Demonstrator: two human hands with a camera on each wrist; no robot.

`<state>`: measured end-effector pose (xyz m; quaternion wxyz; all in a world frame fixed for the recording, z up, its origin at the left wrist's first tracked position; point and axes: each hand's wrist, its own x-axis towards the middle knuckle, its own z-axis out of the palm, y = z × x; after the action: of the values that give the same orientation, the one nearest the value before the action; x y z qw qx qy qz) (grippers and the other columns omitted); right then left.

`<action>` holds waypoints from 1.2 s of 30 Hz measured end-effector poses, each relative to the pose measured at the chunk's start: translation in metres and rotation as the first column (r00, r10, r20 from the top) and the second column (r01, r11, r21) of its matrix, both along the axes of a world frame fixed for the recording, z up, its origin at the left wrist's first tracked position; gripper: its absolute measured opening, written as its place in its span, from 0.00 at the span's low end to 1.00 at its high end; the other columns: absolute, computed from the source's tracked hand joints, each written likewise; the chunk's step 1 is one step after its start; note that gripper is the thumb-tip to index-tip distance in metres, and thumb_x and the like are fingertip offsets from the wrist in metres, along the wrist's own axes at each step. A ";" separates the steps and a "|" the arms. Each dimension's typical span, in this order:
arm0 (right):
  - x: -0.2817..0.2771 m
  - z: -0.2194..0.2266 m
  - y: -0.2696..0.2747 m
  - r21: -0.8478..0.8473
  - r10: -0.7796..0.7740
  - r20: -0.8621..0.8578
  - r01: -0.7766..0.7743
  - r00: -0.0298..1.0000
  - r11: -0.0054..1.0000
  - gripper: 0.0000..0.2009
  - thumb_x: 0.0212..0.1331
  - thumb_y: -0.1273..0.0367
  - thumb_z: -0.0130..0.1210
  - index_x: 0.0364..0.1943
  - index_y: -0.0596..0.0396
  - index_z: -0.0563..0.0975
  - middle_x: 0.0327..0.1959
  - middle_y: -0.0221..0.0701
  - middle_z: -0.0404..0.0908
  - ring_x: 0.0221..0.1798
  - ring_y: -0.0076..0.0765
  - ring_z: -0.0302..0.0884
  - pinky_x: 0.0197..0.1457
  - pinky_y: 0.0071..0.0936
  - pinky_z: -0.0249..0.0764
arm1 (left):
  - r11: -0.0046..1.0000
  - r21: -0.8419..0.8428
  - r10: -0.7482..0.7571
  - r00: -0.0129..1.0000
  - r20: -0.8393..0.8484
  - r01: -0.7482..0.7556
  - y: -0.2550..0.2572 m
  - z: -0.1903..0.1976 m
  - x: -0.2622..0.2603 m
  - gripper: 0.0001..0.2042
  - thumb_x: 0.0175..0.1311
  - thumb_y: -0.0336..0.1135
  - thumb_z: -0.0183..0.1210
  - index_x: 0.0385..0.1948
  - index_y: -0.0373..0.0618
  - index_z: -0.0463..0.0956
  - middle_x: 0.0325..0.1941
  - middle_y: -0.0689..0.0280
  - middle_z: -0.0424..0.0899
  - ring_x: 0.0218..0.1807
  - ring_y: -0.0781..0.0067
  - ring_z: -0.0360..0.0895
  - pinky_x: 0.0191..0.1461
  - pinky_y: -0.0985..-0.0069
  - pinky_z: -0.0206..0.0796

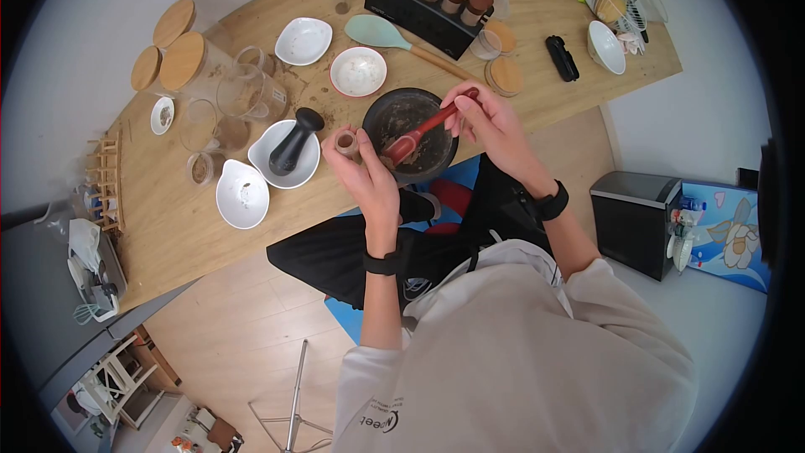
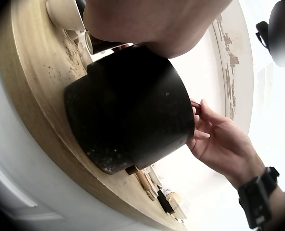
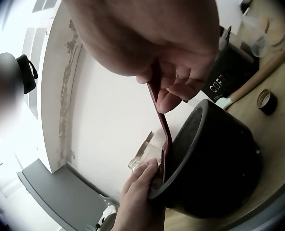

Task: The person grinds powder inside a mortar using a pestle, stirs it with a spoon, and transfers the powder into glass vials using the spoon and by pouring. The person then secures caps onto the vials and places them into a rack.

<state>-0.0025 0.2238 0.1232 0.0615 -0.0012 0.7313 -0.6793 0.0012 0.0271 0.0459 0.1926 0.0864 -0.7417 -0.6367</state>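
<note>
A black mortar with brown powder on its inner wall sits at the table's front edge. Its dark outer wall fills the left wrist view. My left hand holds a small uncapped glass vial at the mortar's left rim. Between the fingers and thumb of my right hand is the handle of a red spoon. The spoon's bowl points down into the mortar near the left hand, and in the right wrist view the spoon lies along the inside of the rim.
Left of the mortar, a black pestle leans in a white bowl. Glass jars with wooden lids stand farther left. Behind are a black spice rack and a pale green spatula. A loose cap lies beside the mortar.
</note>
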 end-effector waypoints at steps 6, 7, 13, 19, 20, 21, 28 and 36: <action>-0.003 -0.014 0.008 -0.056 -0.026 0.076 0.031 0.997 0.998 0.14 0.85 0.60 0.47 0.51 0.54 0.80 0.35 0.23 0.82 0.34 0.13 0.76 0.34 0.15 0.65 | 1.000 0.001 0.002 1.000 -0.002 -0.002 0.000 -0.001 0.000 0.13 0.84 0.36 0.55 0.57 0.35 0.70 0.53 0.55 0.77 0.56 0.62 0.75 0.65 0.67 0.66; -0.002 -0.015 0.008 -0.065 -0.047 0.108 0.055 0.993 0.996 0.14 0.85 0.60 0.47 0.51 0.54 0.81 0.34 0.22 0.82 0.33 0.12 0.74 0.34 0.15 0.64 | 1.000 0.000 0.004 1.000 -0.002 -0.004 0.000 -0.001 0.000 0.13 0.84 0.36 0.55 0.57 0.35 0.70 0.53 0.55 0.77 0.56 0.62 0.75 0.64 0.67 0.67; 0.001 -0.017 0.011 -0.091 -0.085 0.219 0.107 0.972 0.990 0.15 0.86 0.57 0.47 0.52 0.52 0.80 0.32 0.18 0.77 0.31 0.11 0.68 0.34 0.14 0.61 | 0.999 -0.043 -0.007 0.999 -0.040 0.005 -0.002 -0.001 -0.001 0.11 0.83 0.34 0.55 0.56 0.36 0.72 0.53 0.56 0.77 0.55 0.62 0.75 0.64 0.67 0.67; 0.005 -0.015 0.011 -0.141 -0.085 0.243 0.121 0.966 0.983 0.15 0.85 0.56 0.47 0.52 0.50 0.80 0.33 0.16 0.77 0.33 0.11 0.68 0.36 0.13 0.61 | 0.994 -0.107 -0.024 0.999 -0.049 0.019 -0.004 0.004 0.000 0.11 0.82 0.33 0.56 0.56 0.36 0.72 0.54 0.56 0.77 0.56 0.62 0.75 0.63 0.67 0.67; 0.006 -0.015 0.012 -0.142 -0.086 0.242 0.123 0.967 0.982 0.15 0.85 0.56 0.47 0.52 0.50 0.80 0.33 0.16 0.77 0.33 0.11 0.68 0.36 0.13 0.61 | 0.994 -0.108 -0.027 0.998 -0.050 0.021 -0.004 0.003 0.000 0.11 0.82 0.33 0.56 0.56 0.36 0.72 0.54 0.56 0.77 0.56 0.62 0.75 0.63 0.67 0.67; 0.007 -0.017 0.013 -0.169 -0.111 0.264 0.159 0.958 0.973 0.15 0.85 0.56 0.48 0.51 0.51 0.81 0.33 0.17 0.77 0.33 0.12 0.69 0.37 0.15 0.63 | 0.992 -0.120 -0.033 0.998 -0.059 0.026 -0.005 0.003 -0.001 0.11 0.81 0.32 0.57 0.56 0.36 0.73 0.54 0.56 0.77 0.56 0.61 0.75 0.63 0.67 0.67; 0.019 -0.020 0.024 -0.367 -0.237 0.283 0.333 0.929 0.869 0.15 0.85 0.56 0.48 0.51 0.51 0.80 0.34 0.18 0.77 0.35 0.14 0.71 0.39 0.17 0.66 | 0.943 -0.330 -0.097 0.986 -0.136 0.047 -0.010 0.020 -0.001 0.15 0.68 0.21 0.63 0.54 0.42 0.83 0.51 0.56 0.77 0.54 0.52 0.73 0.61 0.59 0.66; 0.032 0.007 0.029 -0.469 -0.322 0.184 0.371 0.929 0.802 0.15 0.85 0.58 0.48 0.50 0.55 0.79 0.33 0.22 0.76 0.33 0.17 0.72 0.37 0.19 0.66 | 0.824 -0.562 -0.216 0.957 -0.192 0.073 -0.003 0.037 -0.005 0.21 0.56 0.17 0.65 0.52 0.47 0.87 0.46 0.62 0.81 0.50 0.55 0.76 0.57 0.58 0.65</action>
<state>0.0299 0.2530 0.1303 -0.0315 0.1490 0.5165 -0.8426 -0.0033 0.0239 0.0832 0.2509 -0.1091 -0.8673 -0.4158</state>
